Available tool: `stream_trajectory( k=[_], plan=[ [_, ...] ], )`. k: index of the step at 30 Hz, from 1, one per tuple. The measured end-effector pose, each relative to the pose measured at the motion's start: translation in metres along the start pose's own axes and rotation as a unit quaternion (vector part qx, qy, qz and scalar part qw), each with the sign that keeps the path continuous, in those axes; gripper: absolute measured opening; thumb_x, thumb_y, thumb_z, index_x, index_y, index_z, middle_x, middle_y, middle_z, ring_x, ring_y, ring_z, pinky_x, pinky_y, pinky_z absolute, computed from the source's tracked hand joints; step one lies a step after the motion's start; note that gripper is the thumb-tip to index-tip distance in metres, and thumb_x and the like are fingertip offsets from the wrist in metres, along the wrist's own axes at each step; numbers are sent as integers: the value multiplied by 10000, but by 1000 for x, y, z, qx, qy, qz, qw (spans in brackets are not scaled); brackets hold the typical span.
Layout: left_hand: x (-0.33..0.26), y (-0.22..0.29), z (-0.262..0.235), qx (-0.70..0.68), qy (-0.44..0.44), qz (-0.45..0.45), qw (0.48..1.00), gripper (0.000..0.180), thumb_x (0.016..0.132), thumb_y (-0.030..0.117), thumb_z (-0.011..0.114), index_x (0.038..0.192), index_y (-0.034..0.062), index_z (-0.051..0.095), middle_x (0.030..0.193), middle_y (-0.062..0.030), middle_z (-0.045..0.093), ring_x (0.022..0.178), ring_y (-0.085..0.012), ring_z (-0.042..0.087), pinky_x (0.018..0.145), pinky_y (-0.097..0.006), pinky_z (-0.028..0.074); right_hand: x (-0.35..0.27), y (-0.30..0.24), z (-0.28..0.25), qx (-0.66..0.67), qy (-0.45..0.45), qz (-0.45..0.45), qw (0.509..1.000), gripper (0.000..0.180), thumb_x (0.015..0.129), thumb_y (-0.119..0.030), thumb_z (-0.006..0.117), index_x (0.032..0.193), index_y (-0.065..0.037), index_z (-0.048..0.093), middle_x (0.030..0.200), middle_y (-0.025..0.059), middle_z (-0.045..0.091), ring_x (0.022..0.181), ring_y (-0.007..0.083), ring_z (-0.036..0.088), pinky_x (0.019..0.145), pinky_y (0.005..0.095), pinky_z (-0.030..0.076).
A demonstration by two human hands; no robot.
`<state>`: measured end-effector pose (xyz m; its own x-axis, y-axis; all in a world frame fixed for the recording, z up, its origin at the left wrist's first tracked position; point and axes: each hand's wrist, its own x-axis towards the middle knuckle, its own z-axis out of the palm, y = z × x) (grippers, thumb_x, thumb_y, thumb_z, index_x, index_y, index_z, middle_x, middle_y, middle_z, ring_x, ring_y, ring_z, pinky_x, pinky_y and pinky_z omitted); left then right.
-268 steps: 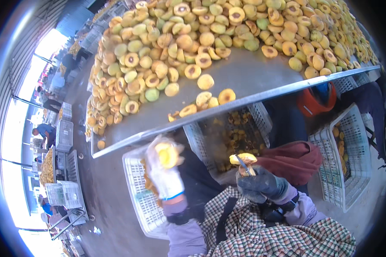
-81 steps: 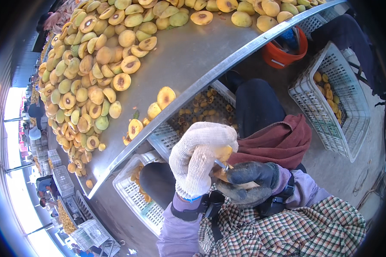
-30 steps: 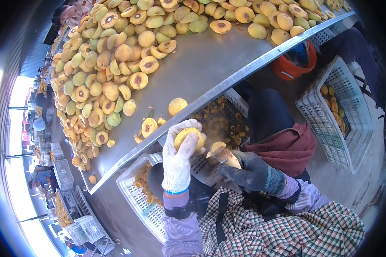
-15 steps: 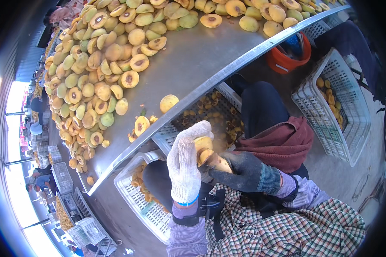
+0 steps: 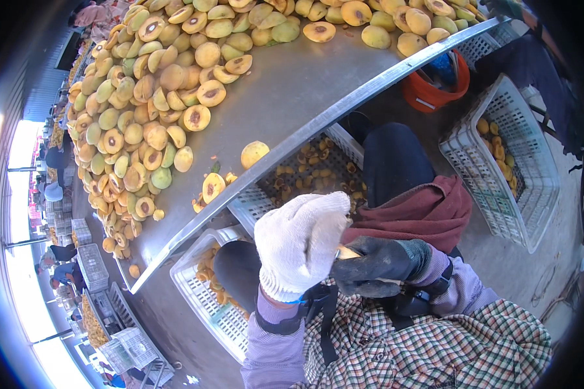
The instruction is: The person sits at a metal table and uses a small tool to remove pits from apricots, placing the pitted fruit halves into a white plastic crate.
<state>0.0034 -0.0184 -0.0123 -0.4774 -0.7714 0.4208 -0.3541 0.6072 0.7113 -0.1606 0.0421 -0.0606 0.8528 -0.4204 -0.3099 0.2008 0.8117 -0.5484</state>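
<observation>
Hanging before the near edge of the bench (image 5: 292, 84), the left hand (image 5: 303, 240) is seen curled in the head view; what it grips cannot be told. Beside it, the right hand (image 5: 379, 264) is wrapped around a pale handle (image 5: 349, 252). Fruit halves (image 5: 196, 118), many dark-centred, are heaped on the bench, so much seems left; some pieces (image 5: 207, 272) are already gathered in a white crate (image 5: 222, 322) below it.

The left glove (image 5: 298, 243) is white with a blue edge at the wrist; the right glove (image 5: 376, 267) is dark grey; the sleeves (image 5: 272, 350) are lilac; the garment (image 5: 428, 350) is checked in white, dark green and rust; the cloth (image 5: 428, 217) is maroon; the bucket (image 5: 431, 94) is orange-red; the fruit halves (image 5: 196, 118) are yellow, orange and green, many brown-centred; the counter (image 5: 279, 84) is grey.
</observation>
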Motion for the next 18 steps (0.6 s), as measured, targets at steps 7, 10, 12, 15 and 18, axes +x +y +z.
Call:
stream_trajectory(
  k=[7, 10, 12, 15, 18],
  plan=[
    [5, 23, 2, -385, -12, -358, 850, 458, 1010, 286, 369, 870, -61, 632, 794, -134, 663, 648, -184, 631, 651, -276, 504, -3, 1, 1, 61, -35, -26, 997, 374, 969, -363, 527, 836, -18, 584, 575, -1, 510, 431, 42, 451, 399, 189, 336],
    [-3, 19, 13, -140, 79, -178, 971, 463, 1006, 288, 366, 855, -63, 627, 794, -132, 663, 660, -189, 638, 680, -280, 508, 0, 9, -6, 71, -65, -32, 995, 374, 971, -357, 525, 836, -14, 591, 590, -1, 514, 448, 37, 451, 408, 184, 328],
    [-5, 11, 12, -167, 66, -90, 980, 396, 990, 256, 411, 891, -49, 643, 826, -122, 672, 692, -190, 646, 678, -290, 511, 1, 13, -6, 91, -76, -37, 992, 381, 969, -362, 526, 835, -11, 592, 579, 0, 507, 426, 37, 435, 393, 185, 316],
    [-3, 9, 5, -206, -32, -146, 967, 439, 995, 331, 423, 916, -37, 649, 841, -135, 665, 713, -222, 653, 674, -301, 517, 2, 17, -2, 124, -82, -18, 989, 388, 964, -366, 532, 839, -5, 594, 556, 2, 495, 379, 40, 403, 358, 187, 292],
    [1, 3, 12, -492, 80, -394, 772, 573, 1007, 447, 348, 985, -58, 618, 857, -149, 650, 715, -219, 637, 690, -311, 533, 0, 9, -2, 83, -141, 3, 987, 373, 957, -348, 545, 849, 4, 602, 556, 5, 498, 356, 44, 388, 332, 192, 265]
  ],
)
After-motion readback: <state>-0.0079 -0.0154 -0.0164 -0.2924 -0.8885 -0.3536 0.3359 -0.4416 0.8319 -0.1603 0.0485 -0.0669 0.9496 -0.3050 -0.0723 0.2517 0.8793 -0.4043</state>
